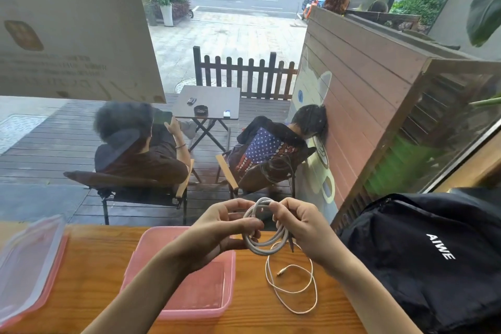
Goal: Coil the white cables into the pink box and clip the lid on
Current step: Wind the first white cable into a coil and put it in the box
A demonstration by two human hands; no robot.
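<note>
Both hands grip the coiled white cable [264, 228] above the wooden counter [89, 266]: left hand [226, 228] pinching at nine o'clock, right hand [301, 222] clamping three o'clock; open pink box [189, 274] underneath at seven o'clock

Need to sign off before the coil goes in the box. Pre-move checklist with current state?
1. Coiled cable gripped by both the left hand and the right hand: ok.
2. Coil fully wound: not ok, a tail hangs from it toward the counter.
3. Pink box open to receive it: ok; no cable seen inside, though the left forearm hides part.
4. Lid off and out of the way, left of the box: ok.
5. Second cable coiled: not ok, it lies loose on the wooden counter.
6. Coil fits the box: cannot tell.
</note>
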